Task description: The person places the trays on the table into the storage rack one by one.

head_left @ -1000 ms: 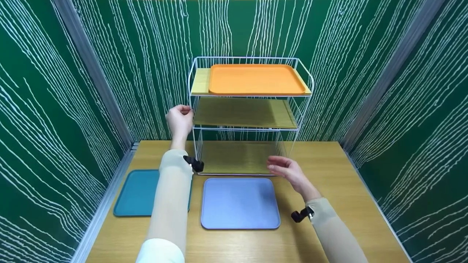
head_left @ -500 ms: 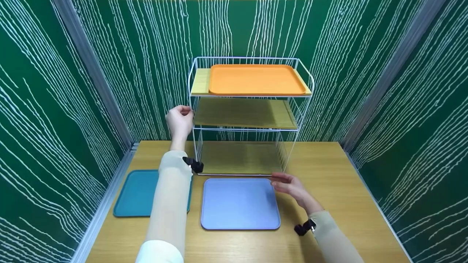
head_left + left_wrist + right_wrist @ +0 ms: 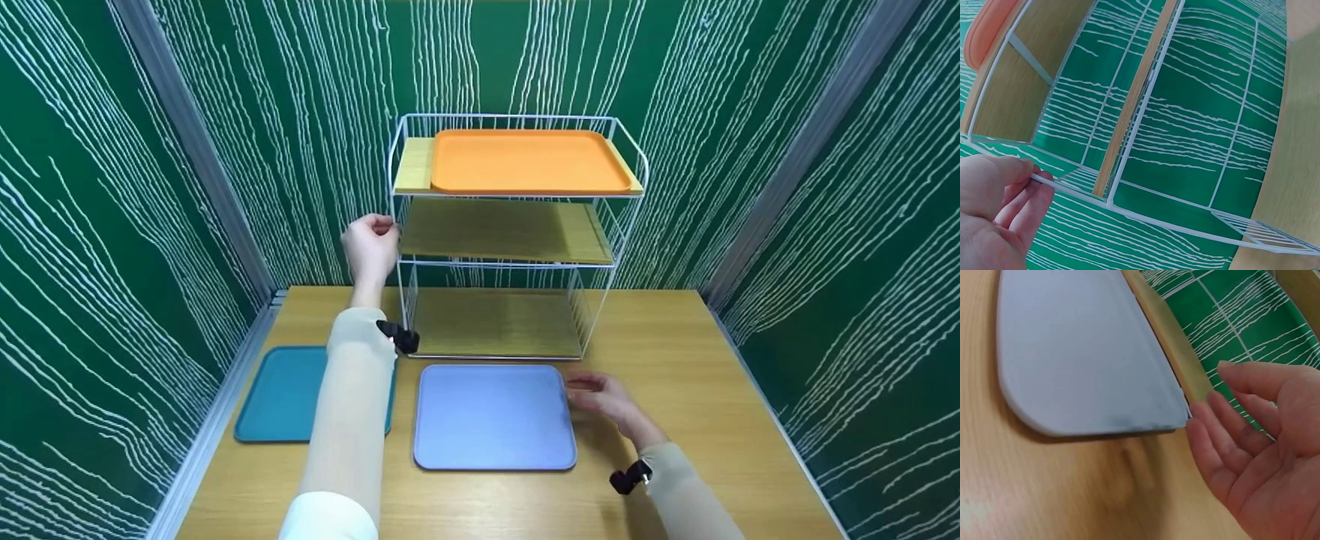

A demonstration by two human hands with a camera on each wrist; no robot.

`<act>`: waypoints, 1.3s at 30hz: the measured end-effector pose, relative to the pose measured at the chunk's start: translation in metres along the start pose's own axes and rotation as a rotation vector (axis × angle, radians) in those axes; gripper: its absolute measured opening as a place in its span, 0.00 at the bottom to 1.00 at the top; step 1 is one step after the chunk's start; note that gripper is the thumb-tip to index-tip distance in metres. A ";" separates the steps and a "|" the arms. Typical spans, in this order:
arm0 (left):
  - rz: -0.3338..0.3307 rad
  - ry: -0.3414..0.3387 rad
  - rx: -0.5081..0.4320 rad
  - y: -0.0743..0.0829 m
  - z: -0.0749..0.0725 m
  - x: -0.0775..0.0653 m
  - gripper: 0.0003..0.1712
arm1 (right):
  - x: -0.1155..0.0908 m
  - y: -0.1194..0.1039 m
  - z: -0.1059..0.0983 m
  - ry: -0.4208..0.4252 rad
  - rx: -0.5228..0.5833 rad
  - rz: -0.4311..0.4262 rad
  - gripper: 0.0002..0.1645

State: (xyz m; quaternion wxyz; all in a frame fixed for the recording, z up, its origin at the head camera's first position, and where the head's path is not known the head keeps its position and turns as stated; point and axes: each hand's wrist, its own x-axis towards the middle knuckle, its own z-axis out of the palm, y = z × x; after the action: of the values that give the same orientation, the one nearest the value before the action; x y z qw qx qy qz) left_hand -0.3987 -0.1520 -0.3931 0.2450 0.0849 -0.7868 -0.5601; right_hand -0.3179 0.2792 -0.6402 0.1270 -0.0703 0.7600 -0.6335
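Note:
My left hand [image 3: 370, 244] pinches the front left upright of a white wire rack [image 3: 506, 264], between its top and middle shelves. In the left wrist view, thumb and fingers of the left hand [image 3: 1002, 208] close round that thin white rod. My right hand [image 3: 609, 403] is at the right edge of a lavender tray [image 3: 495, 420] lying on the table before the rack. Its fingers are loosely bent and hold nothing; in the right wrist view the right hand [image 3: 1264, 439] has its fingertips right by the corner of the lavender tray [image 3: 1089, 354].
An orange tray [image 3: 529, 161] lies on the rack's top shelf. The middle shelf [image 3: 502, 231] and bottom shelf [image 3: 495, 322] are wooden boards. A teal tray [image 3: 281, 394] lies on the table [image 3: 675, 337] at left, partly under my left forearm. Green walls [image 3: 825, 225] with white lines enclose the table.
My right hand has come down and slightly right, from in front of the bottom shelf to the lavender tray's right edge. The left hand keeps its grip on the rack.

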 end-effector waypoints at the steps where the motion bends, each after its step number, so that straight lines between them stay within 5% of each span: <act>1: 0.000 0.000 0.000 0.000 0.000 0.000 0.07 | -0.001 0.002 0.000 0.002 0.013 0.016 0.34; 8: 0.013 -0.002 0.005 -0.001 0.000 0.002 0.07 | -0.002 0.017 0.000 0.005 0.032 0.108 0.37; 32: -0.002 -0.013 -0.021 -0.001 0.000 0.003 0.07 | -0.009 0.034 0.005 -0.068 -0.020 0.068 0.38; 39: 0.044 0.002 0.009 -0.004 0.000 0.004 0.06 | -0.012 0.040 0.011 -0.097 0.071 0.082 0.42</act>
State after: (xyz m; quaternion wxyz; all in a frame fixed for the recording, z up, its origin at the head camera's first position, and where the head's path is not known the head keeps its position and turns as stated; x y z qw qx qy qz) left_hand -0.4025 -0.1549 -0.3960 0.2575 0.0693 -0.7906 -0.5512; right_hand -0.3017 0.2797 -0.6798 0.1918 -0.0651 0.7324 -0.6501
